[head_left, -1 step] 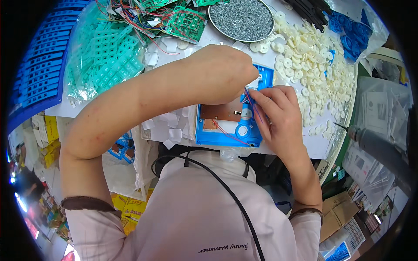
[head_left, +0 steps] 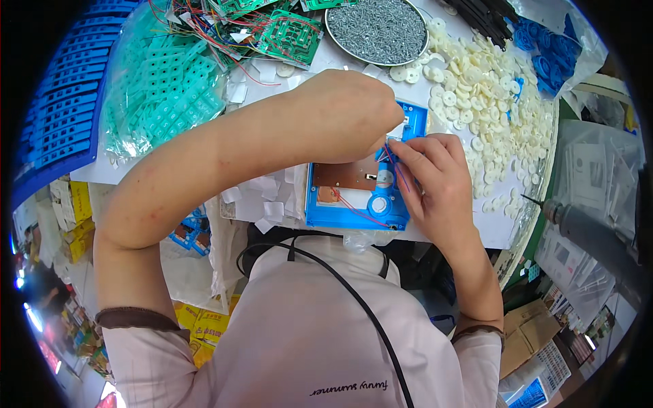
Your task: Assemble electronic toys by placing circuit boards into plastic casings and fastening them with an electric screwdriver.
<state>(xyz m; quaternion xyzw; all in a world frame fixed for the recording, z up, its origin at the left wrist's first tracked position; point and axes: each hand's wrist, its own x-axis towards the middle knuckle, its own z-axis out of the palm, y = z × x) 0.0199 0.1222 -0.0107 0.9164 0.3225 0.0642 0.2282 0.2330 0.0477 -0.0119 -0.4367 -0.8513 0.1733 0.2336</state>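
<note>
A blue plastic casing (head_left: 326, 216) lies on the table in front of me, with a brown circuit board (head_left: 343, 175) inside it. Red wires (head_left: 358, 212) run across its near part. My left hand (head_left: 354, 112) reaches over the casing's far part in a closed fist. Its fingertips are hidden beneath it, so what they hold does not show. At the casing's right side, my right hand (head_left: 439, 177) has its fingers bent in, with thin red and purple wires (head_left: 400, 170) between thumb and fingers.
Beyond the casing stand a round tray of screws (head_left: 377, 30) and green circuit boards (head_left: 289, 37). Teal keypads (head_left: 166, 88) in a bag and blue casings (head_left: 68, 88) lie left. Cream discs (head_left: 490, 102) spread right, near an electric screwdriver (head_left: 585, 228). Paper pieces (head_left: 269, 194) lie beside the casing.
The thin wires at my right fingertips have shifted slightly. Both hands and the casing keep their places.
</note>
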